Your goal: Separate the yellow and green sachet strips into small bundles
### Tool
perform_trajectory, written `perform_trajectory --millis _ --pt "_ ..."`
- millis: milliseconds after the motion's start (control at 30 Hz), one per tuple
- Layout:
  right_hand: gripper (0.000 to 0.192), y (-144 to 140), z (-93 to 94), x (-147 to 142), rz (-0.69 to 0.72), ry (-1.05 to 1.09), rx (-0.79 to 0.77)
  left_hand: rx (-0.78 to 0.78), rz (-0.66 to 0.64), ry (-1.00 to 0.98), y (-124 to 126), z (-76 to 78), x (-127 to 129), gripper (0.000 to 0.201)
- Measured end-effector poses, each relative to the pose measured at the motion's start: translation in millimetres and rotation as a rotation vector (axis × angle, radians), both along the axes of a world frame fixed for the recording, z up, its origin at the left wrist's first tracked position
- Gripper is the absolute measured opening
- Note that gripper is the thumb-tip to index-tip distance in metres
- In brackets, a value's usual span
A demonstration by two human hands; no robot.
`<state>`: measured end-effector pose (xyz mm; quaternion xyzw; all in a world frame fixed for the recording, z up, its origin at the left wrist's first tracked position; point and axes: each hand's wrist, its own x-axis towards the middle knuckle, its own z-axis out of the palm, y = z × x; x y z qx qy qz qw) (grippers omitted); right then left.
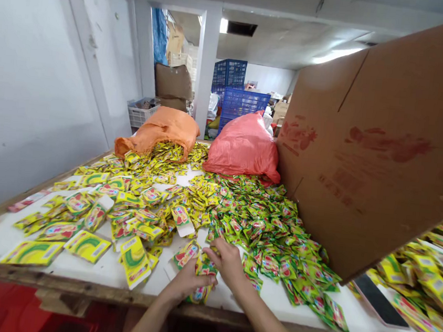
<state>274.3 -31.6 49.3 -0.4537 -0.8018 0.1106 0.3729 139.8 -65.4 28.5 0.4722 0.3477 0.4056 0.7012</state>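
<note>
A: What are the hands on?

B: Low in the middle of the frame, the left hand [189,279] is closed around a small stack of packets [201,290], pinning it against the desk [107,273]. The right hand [227,259] lies just above it, fingers curled down onto the loose packets at the edge of the big pile [263,223].

A: How would those packets handle?

B: Light, I'd say, and thin. They look like glossy film, so probably slippery, and soft enough to bend. A stack could fan out and slide apart.

A: Where would you hold them?

B: Across the flat faces, thumb on one side and fingers on the other, squaring the edges.

A: What else is around?

B: An orange sack [162,130] and a red sack [245,145] at upper centre, and a cardboard box [377,150] tilted at right.
</note>
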Motion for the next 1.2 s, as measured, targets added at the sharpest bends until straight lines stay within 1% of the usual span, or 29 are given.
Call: perform_trajectory --millis 67,133,233,300,400,467,500,533,600,633,700,767,833,933,1000,1067,1133,1167,1200 --pt "0.028 2 4.2 4 0.035 -0.175 0.026 0.001 0.007 -0.006 1 -2.8 0 0.026" --pt "0.03 4 11.0 6 0.023 -0.281 0.018 0.007 0.024 -0.009 1 -3.8 0 0.029" --pt "0.031 6 19.7 7 -0.038 -0.343 -0.003 0.007 0.037 -0.021 0 -3.1 0 0.035" --pt "0.03 6 23.4 6 -0.051 -0.361 -0.008 0.015 0.024 -0.021 -1 -2.5 0 0.034" --pt "0.028 3 27.5 -1 0.059 -0.446 0.008 0.028 0.001 -0.017 -1 -3.2 1 0.028" --pt "0.026 -1 29.8 -9 0.153 -0.508 0.012 0.036 0.035 -0.002 -2 -5.0 1 0.025" --pt "0.024 -3 30.6 -13 0.172 -0.518 0.005 0.041 0.073 0.02 -2 -6.1 1 0.024" --pt "0.021 -5 31.1 -16 0.171 -0.502 -0.012 0.047 0.121 0.049 -2 -7.1 1 0.023" --pt "0.013 -10 30.9 -18 0.144 -0.388 -0.066 0.063 0.212 0.084 -2 -8.4 0 0.022" --pt "0.017 -12 30.0 -16 0.131 -0.299 -0.095 0.066 0.226 0.075 -2 -8.6 -1 0.021" --pt "0.025 -15 26.9 -7 0.126 -0.115 -0.131 0.06 0.199 0.015 -1 -8.4 -2 0.025" --pt "0.019 -18 22.5 5 0.126 -0.004 -0.125 0.059 0.153 -0.022 1 -8.2 -2 0.037" --pt "0.01 -21 18.3 13 0.116 0.008 -0.102 0.093 0.138 0.001 3 -8.8 -2 0.044" --pt "0.006 -25 14.6 13 0.085 -0.036 -0.097 0.169 0.132 0.059 5 -10.4 0 0.044" --pt "0.012 -28 13.5 8 0.084 -0.046 -0.11 0.207 0.136 0.089 4 -10.9 1 0.043" --pt "0.019 -31 11.6 4 0.109 -0.02 -0.138 0.241 0.189 0.122 2 -11.0 0 0.047" --pt "0.013 -35 6.2 2 0.12 0.085 -0.188 0.25 0.26 0.126 -1 -11.4 -3 0.053" --pt "0.01 -37 1.6 2 0.109 0.177 -0.221 0.246 0.277 0.109 -2 -11.9 -4 0.054" --pt "0.013 -40 -4.2 3 0.087 0.284 -0.255 0.237 0.273 0.083 -2 -12.3 -5 0.054"
